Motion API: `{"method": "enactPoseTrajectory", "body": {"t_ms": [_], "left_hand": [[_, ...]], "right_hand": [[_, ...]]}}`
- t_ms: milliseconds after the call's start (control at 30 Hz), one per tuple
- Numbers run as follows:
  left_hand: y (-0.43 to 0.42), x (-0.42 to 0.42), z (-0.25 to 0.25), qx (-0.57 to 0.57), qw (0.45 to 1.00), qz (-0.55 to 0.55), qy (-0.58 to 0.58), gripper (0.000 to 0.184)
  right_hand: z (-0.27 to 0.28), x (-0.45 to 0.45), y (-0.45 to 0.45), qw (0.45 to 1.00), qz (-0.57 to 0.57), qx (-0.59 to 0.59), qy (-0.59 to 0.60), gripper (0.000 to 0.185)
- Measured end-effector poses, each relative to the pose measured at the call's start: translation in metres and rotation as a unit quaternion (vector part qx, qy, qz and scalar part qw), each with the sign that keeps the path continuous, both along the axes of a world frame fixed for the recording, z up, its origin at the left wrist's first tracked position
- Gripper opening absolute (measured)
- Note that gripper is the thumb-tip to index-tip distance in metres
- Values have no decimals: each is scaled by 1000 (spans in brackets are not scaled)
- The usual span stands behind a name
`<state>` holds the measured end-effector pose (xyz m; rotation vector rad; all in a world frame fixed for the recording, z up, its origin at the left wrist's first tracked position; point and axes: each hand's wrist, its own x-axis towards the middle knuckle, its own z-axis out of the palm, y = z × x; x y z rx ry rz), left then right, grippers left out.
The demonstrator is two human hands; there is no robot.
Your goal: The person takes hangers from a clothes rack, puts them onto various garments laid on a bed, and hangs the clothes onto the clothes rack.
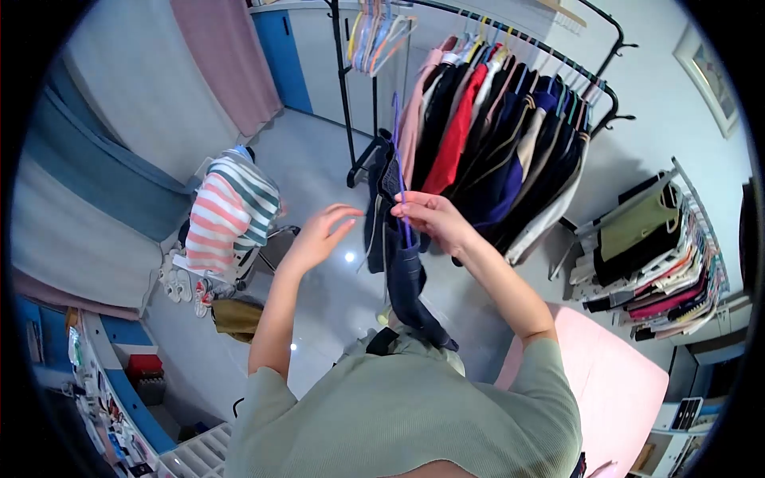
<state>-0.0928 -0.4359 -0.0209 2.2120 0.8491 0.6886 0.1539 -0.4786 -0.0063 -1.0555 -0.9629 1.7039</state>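
Note:
A dark blue pair of trousers (406, 283) hangs in front of my body on a purple hanger (396, 131). My right hand (434, 217) pinches the purple hanger between thumb and fingers, beside the waistband. To the left of the trousers, my left hand (325, 231) holds nothing. Its fingers are slightly curved and apart, with their tips close to the cloth; whether they touch it I cannot tell. The trouser legs drop toward my waist, and their lower part is partly folded.
Behind the trousers a black rack (343, 88) carries many clothes and several bare hangers (381, 36). A second rack of clothes (661, 247) stands at the right. Striped cloth (231, 211) covers a chair at the left, near shoes (177, 279). A pink padded surface (590, 374) lies right of me.

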Motion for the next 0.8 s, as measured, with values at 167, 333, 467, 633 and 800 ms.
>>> {"method": "enactPoseTrajectory", "body": {"t_ms": [167, 333, 467, 633, 800], "left_hand": [[34, 37, 0, -119, 980, 71, -140, 30], [70, 78, 4, -200, 939, 126, -249, 37], [111, 95, -4, -243, 918, 109, -293, 48], [139, 94, 7, -266, 920, 78, -278, 63], [177, 93, 14, -276, 922, 42, -266, 77]], "right_hand": [[-16, -15, 70, 997, 40, 31, 63, 23], [-19, -5, 128, 996, 20, 45, 76, 24], [-14, 11, 167, 996, 36, 42, 71, 23], [-16, 11, 197, 993, 37, 45, 102, 25], [-21, 7, 223, 994, -7, 47, 96, 26]]}}
